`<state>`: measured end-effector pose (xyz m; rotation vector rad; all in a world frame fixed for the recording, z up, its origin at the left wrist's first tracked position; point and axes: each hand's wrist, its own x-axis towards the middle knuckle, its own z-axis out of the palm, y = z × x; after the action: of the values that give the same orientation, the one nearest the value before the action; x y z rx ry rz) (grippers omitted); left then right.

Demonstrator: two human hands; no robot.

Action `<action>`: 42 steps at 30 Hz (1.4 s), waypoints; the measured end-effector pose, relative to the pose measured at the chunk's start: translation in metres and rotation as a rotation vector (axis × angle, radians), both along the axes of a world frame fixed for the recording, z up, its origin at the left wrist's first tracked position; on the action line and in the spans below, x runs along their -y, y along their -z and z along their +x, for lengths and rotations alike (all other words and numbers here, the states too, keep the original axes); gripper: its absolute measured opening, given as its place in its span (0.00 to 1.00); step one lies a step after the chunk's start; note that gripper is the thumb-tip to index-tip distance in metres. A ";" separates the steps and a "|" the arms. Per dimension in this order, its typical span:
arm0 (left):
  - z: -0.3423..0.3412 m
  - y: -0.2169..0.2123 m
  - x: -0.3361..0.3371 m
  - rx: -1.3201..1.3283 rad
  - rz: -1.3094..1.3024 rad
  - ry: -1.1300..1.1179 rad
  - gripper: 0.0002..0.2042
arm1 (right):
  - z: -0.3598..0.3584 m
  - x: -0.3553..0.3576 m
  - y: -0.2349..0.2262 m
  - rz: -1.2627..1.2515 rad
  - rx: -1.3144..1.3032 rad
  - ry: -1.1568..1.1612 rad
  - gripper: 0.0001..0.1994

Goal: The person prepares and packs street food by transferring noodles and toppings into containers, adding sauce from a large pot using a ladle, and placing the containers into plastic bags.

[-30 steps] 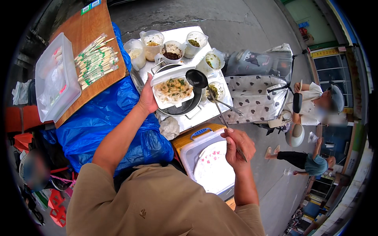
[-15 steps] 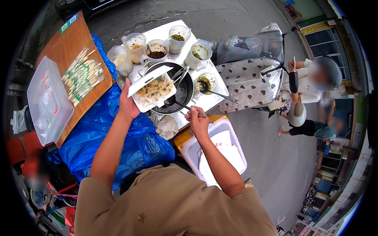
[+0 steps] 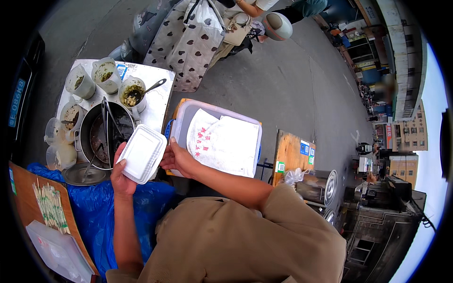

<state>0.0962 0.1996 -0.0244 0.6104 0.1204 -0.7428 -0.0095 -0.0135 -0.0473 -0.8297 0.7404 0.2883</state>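
My left hand (image 3: pixel 123 174) grips a white takeaway box (image 3: pixel 143 153) from its left side, thumb over the edge. The lid is down, so the food inside is hidden. At the box's right edge is my right hand (image 3: pixel 179 159), thumb apart from the fingers and fingertips at the rim; whether they press on it I cannot tell. Just beyond the box stands a metal pot (image 3: pixel 89 133) with dark liquid. Dark tongs (image 3: pixel 109 125) stand in it, and a ladle handle (image 3: pixel 97 153) shows at its near side.
Several food jugs (image 3: pixel 80 86) stand around the pot on a white table (image 3: pixel 158 96). A plastic tub (image 3: pixel 214 107) holding white printed bags (image 3: pixel 231 144) lies to the right. Blue plastic sheeting (image 3: pixel 94 207), a chopstick bundle (image 3: pixel 51 207) and a clear box (image 3: pixel 59 252) are at left.
The box's lid has come down over the noodle-like food. My right hand has let go of the ladle and moved to the box. The view has swung right.
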 end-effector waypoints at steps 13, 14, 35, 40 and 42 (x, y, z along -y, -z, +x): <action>-0.116 0.066 0.194 -0.087 0.050 0.553 0.33 | -0.183 0.107 0.029 -0.146 0.022 0.565 0.12; -0.127 0.073 0.206 -0.011 0.115 0.565 0.34 | -0.193 0.120 0.039 -0.173 0.007 0.575 0.12; -0.217 0.119 0.295 0.315 0.739 0.575 0.34 | -0.258 0.233 0.130 -0.180 -0.109 0.514 0.14; -0.222 0.124 0.268 0.417 0.866 0.469 0.30 | -0.302 0.222 0.106 -1.518 0.033 0.005 0.18; -0.233 0.121 0.248 0.479 0.929 0.376 0.26 | -0.328 0.216 0.093 -1.580 0.056 -0.248 0.23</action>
<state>-0.1366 -0.0484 -0.1454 1.7149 -0.1097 -0.8656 -0.3379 -0.2299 -0.1405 -2.4165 0.7318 -0.1845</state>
